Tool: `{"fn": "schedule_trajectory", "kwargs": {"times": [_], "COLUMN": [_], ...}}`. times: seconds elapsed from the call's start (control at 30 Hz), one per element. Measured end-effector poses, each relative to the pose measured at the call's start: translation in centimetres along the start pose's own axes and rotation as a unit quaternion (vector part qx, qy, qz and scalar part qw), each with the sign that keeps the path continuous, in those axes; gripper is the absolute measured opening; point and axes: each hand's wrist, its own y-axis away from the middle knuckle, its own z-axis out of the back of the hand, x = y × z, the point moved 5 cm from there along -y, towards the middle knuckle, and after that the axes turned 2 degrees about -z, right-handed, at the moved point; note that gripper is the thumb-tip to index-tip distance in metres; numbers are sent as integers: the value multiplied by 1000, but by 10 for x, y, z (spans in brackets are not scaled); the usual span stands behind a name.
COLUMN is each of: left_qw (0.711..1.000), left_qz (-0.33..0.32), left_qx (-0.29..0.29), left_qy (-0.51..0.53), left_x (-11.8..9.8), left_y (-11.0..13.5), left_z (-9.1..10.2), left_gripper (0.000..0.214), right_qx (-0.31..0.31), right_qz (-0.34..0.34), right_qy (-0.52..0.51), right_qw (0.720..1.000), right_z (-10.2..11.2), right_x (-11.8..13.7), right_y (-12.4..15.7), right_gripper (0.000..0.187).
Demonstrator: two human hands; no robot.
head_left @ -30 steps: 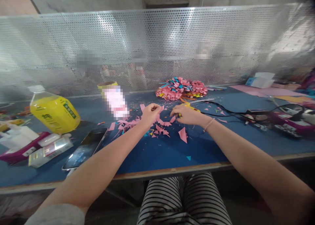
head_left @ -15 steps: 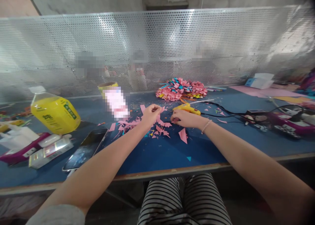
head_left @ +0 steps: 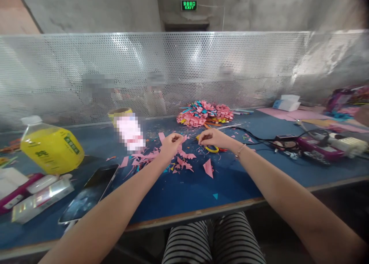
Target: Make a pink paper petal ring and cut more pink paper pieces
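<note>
My left hand is closed in a pinch on a small pink paper piece above a litter of pink paper scraps on the blue table. My right hand is a short way to its right. Its fingers are curled together, and what they hold is too small to make out. A yellow loop-shaped thing lies just under the right hand. A larger pink paper triangle lies nearer to me.
A heap of pink and blue folded paper flowers sits behind the hands. A yellow drink bottle, a phone and packets lie at left. A black cable runs to pink devices at right. A perforated metal screen closes off the back.
The view has tilted up and shifted. My right hand has lifted off the yellow tool and drawn closer to the left hand. The left hand stays pinched over the scraps.
</note>
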Motion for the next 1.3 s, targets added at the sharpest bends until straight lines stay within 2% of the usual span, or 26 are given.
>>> {"fn": "schedule_trajectory", "kwargs": {"times": [0.17,0.3,0.4,0.47,0.63,0.87,1.3], "left_qw": [1000,1000,1000,1000,1000,1000,999], "left_qz": [0,-9,-16,-17,-7,-17,-23], "left_qx": [-4,-1,12,14,4,13,5], "left_qy": [1,4,5,5,0,14,27], "left_x": [2,3,1,-1,-2,1,1], "left_y": [-1,-2,-1,-1,0,0,-1], "left_z": [1,1,0,0,1,-3,-4], "left_gripper": [13,14,16,16,17,18,16], "right_qx": [-64,-135,-154,-161,-151,-168,-178], "right_qz": [-69,-86,-54,-35,-53,-37,-27], "right_qy": [-177,-124,-120,-139,-211,-254,-226], "right_qw": [980,979,979,976,964,952,957], "right_z": [1,3,3,3,-3,-6,-19], "right_x": [-15,-23,-20,-17,-16,-18,-4], "right_y": [-3,-6,-8,-8,-9,-10,-8], "right_gripper": [15,23,29,32,30,27,29]}}
